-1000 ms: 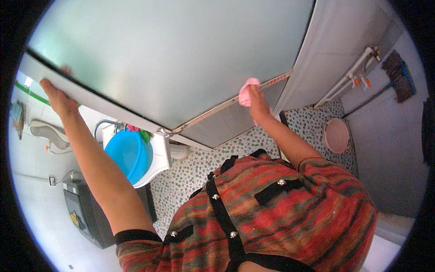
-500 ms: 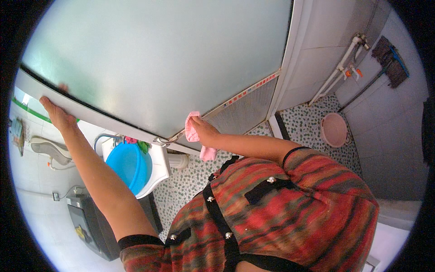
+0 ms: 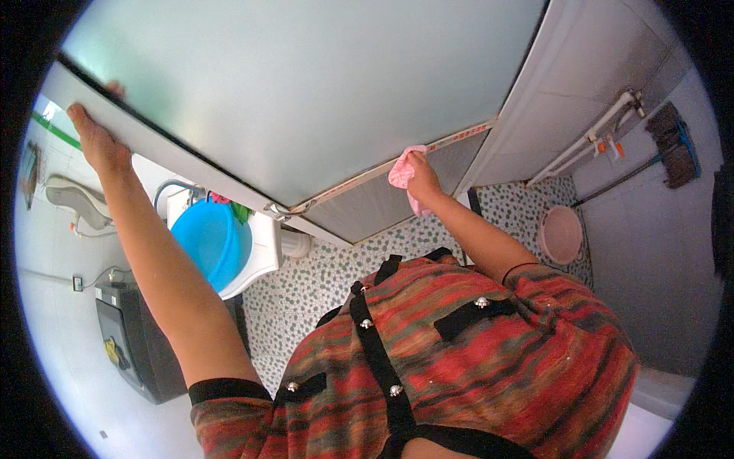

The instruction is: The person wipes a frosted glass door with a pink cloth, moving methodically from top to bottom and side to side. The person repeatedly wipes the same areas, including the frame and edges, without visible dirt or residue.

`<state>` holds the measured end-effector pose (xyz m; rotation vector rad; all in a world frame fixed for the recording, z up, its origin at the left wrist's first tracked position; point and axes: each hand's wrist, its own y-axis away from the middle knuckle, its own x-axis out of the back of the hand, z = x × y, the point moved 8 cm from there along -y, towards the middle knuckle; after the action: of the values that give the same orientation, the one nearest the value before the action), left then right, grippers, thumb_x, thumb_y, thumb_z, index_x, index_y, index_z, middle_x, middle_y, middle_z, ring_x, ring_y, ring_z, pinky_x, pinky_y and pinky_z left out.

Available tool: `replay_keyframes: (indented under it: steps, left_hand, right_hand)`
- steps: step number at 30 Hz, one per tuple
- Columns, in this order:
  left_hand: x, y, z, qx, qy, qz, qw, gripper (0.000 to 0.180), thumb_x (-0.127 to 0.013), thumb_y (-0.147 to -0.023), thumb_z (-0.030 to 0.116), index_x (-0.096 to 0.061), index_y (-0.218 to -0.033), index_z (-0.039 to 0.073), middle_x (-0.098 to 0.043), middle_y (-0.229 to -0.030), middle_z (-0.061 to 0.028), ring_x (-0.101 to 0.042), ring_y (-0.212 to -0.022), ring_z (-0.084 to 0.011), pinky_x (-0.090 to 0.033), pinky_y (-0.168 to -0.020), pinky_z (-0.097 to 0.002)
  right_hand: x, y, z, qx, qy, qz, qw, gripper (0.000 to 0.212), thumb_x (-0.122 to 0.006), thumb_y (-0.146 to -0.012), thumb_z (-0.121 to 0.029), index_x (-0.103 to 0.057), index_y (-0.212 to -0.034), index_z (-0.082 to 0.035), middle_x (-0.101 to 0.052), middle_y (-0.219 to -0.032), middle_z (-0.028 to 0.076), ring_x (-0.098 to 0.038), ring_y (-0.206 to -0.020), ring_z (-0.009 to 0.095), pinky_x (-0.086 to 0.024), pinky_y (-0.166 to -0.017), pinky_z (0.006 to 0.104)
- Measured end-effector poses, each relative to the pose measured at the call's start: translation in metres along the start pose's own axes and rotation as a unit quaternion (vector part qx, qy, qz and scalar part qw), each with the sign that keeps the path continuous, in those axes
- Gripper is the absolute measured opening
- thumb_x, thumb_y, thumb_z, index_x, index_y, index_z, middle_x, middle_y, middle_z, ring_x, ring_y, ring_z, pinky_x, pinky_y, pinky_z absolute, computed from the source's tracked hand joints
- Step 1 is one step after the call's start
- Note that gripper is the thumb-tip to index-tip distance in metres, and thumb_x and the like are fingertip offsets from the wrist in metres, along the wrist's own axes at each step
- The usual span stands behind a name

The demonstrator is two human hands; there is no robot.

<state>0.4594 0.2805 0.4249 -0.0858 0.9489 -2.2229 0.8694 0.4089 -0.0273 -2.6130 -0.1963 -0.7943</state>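
Left hand (image 3: 95, 145) on my feed is gripping the left edge of the frosted glass door (image 3: 306, 99), fingers wrapped round to the far side. Below the door sits a blue basin (image 3: 206, 241) on a white sink (image 3: 264, 249). Right hand (image 3: 422, 174) is clamped on a pink cloth (image 3: 401, 174), pressed against the door's bottom rail. Right of the door, a pink bucket (image 3: 560, 233) stands on the pebble floor (image 3: 306, 283), with a mop (image 3: 673, 141) against the wall.
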Motion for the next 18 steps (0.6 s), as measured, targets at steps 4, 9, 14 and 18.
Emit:
replay_keyframes:
  steps: [4, 9, 14, 18]
  left_hand:
    - [0.000, 0.007, 0.004, -0.006, -0.008, -0.015, 1.000, 0.047, -0.033, -0.091, 0.045, -0.047, -0.108, 0.004, -0.061, -0.090, -0.0175, -0.059, -0.085, -0.0273, -0.044, -0.084, -0.0395]
    - [-0.017, 0.005, 0.006, -0.023, -0.014, -0.035, 0.999, 0.045, -0.031, -0.092, 0.044, -0.047, -0.108, 0.005, -0.061, -0.090, -0.0177, -0.059, -0.086, -0.0267, -0.045, -0.084, -0.0387]
    - [-0.006, 0.008, 0.005, -0.003, -0.032, -0.002, 0.999, 0.046, -0.027, -0.092, 0.044, -0.046, -0.107, 0.004, -0.061, -0.092, -0.0181, -0.059, -0.087, -0.0266, -0.044, -0.084, -0.0386]
    - [-0.005, 0.008, 0.005, -0.004, -0.035, -0.024, 0.999, 0.047, -0.026, -0.093, 0.043, -0.048, -0.107, 0.004, -0.061, -0.092, -0.0179, -0.059, -0.087, -0.0261, -0.044, -0.084, -0.0380]
  right_hand:
    - [-0.022, -0.003, -0.019, -0.070, -0.086, 0.033, 0.993, 0.053, -0.044, -0.065, 0.010, -0.041, -0.118, 0.002, -0.046, -0.117, 0.021, -0.045, -0.110, 0.033, -0.038, -0.091, 0.0339]
    - [-0.132, 0.000, -0.043, -0.095, -0.453, -0.059, 0.884, 0.022, -0.042, -0.068, 0.004, -0.047, -0.088, -0.004, -0.053, -0.087, 0.010, -0.054, -0.080, 0.017, -0.047, -0.067, 0.0295]
    - [-0.115, 0.015, -0.173, -0.061, -0.422, -0.161, 0.890, 0.026, -0.043, -0.066, 0.010, -0.050, -0.088, -0.002, -0.059, -0.086, 0.012, -0.060, -0.077, 0.019, -0.051, -0.066, 0.0289]
    - [-0.096, 0.008, -0.132, -0.184, -0.509, -0.199, 0.817, 0.023, -0.044, -0.070, 0.010, -0.053, -0.086, -0.003, -0.061, -0.089, 0.010, -0.061, -0.081, 0.019, -0.051, -0.069, 0.0282]
